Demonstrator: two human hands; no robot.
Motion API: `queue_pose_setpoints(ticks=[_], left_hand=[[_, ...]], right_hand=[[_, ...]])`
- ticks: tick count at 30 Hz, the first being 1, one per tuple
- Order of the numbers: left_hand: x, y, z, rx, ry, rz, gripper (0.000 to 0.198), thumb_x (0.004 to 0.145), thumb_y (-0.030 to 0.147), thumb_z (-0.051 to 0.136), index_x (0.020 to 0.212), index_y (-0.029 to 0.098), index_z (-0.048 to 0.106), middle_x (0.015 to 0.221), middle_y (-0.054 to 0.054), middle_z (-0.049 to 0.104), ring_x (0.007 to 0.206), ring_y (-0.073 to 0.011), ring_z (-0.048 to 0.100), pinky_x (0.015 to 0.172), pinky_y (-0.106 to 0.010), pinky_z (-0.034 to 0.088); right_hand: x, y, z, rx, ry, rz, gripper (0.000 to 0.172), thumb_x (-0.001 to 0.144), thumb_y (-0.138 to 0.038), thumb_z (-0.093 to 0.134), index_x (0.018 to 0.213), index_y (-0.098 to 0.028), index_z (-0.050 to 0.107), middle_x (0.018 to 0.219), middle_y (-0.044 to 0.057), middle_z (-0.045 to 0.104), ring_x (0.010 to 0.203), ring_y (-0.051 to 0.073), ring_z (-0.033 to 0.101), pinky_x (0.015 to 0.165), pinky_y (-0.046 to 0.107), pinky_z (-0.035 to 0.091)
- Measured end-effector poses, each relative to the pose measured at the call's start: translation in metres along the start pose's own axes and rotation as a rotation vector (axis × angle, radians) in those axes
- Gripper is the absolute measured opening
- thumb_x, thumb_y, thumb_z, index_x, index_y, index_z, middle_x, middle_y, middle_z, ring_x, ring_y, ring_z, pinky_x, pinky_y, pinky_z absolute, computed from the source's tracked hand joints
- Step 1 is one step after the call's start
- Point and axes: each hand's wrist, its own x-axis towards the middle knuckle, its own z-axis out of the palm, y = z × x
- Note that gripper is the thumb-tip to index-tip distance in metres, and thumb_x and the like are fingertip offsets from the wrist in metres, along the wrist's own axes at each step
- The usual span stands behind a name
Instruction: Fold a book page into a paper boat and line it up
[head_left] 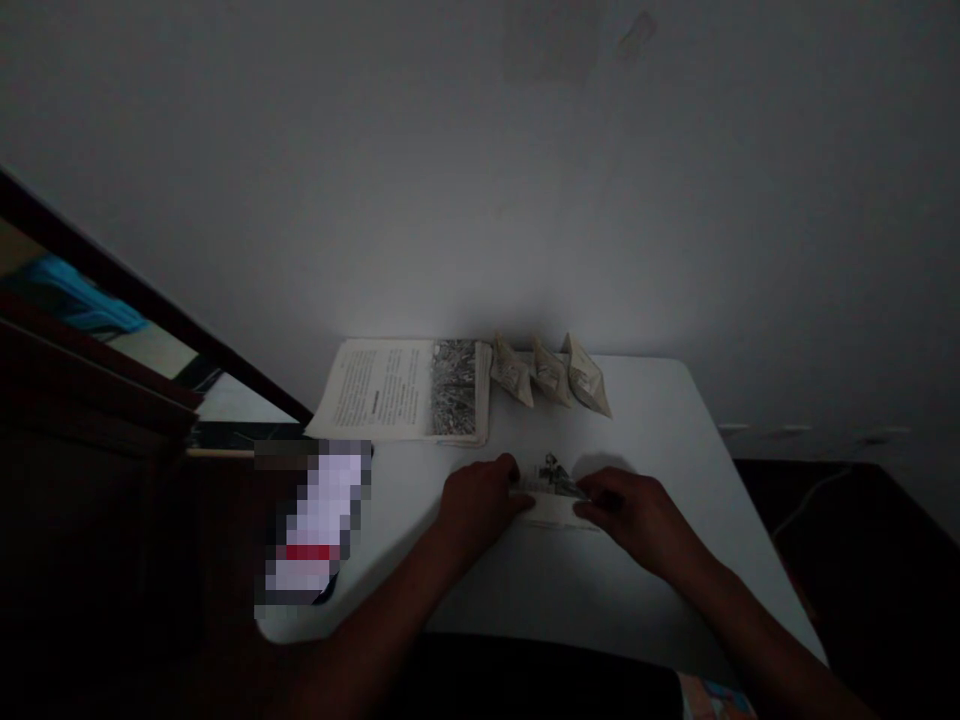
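Note:
A folded sheet of printed paper (553, 490) lies on the white table (660, 440) between my hands. My left hand (476, 500) has its fingers curled over the sheet's left edge and pinches it. My right hand (634, 515) presses and pinches the right edge with closed fingers. Three folded paper shapes (551, 375) made from printed pages stand in a row behind the sheet, near the wall.
An open book (405, 390) with text and a dark picture lies at the back left of the table. A blurred-out object (319, 525) sits at the table's left edge. Dark furniture stands to the left, and a wall rises behind the table.

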Motion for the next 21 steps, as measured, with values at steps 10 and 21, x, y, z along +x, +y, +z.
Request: queue_pose_setpoints(ticks=[10,21], left_hand=[[0.004,0.0,-0.001,0.048,0.015,0.014,0.021,0.084,0.041,0.05,0.089,0.023,0.06,0.082,-0.003,0.067,0.079,-0.0208,0.063,0.067,-0.029,0.043],[0.008,0.0,-0.002,0.026,0.024,0.048,0.018,0.083,0.037,0.05,0.093,0.025,0.06,0.086,-0.003,0.068,0.081,-0.0213,0.063,0.068,-0.029,0.044]], right_hand=[[0.005,-0.001,0.004,-0.14,0.025,-0.055,0.012,0.08,-0.028,0.057,0.075,-0.022,0.066,0.074,0.002,0.066,0.069,0.019,0.061,0.066,0.03,0.045],[0.022,-0.003,0.005,-0.126,0.024,-0.06,0.014,0.074,-0.029,0.063,0.084,-0.021,0.067,0.079,0.003,0.066,0.073,0.019,0.06,0.065,0.029,0.044]])
